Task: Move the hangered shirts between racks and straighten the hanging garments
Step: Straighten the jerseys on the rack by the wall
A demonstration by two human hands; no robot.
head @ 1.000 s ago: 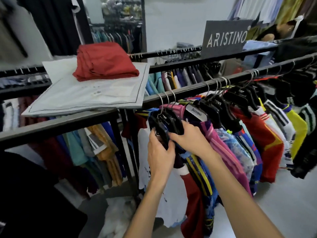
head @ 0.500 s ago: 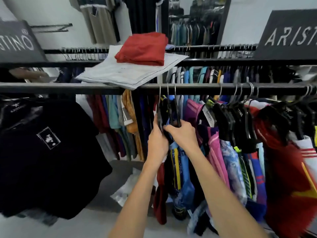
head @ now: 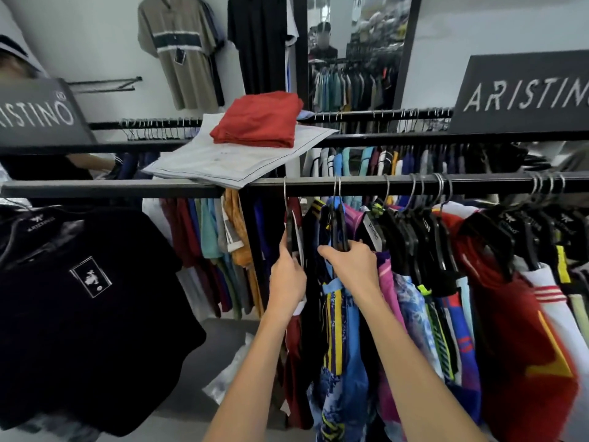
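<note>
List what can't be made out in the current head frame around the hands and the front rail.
- Left hand: fingertips hidden behind the hanger it grips.
- Right hand: fingers buried among the hangers, grip unclear.
- Front rail: a stretch covered by the grey sheet.
- Right sign: lettering cut by the frame edge.
- Red flag shirt: blurred, edge distortion.

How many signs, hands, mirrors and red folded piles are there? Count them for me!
Signs: 2
Hands: 2, left hand and right hand, each gripping black hangers
Red folded pile: 1
Mirror: 1
Total: 6
</note>
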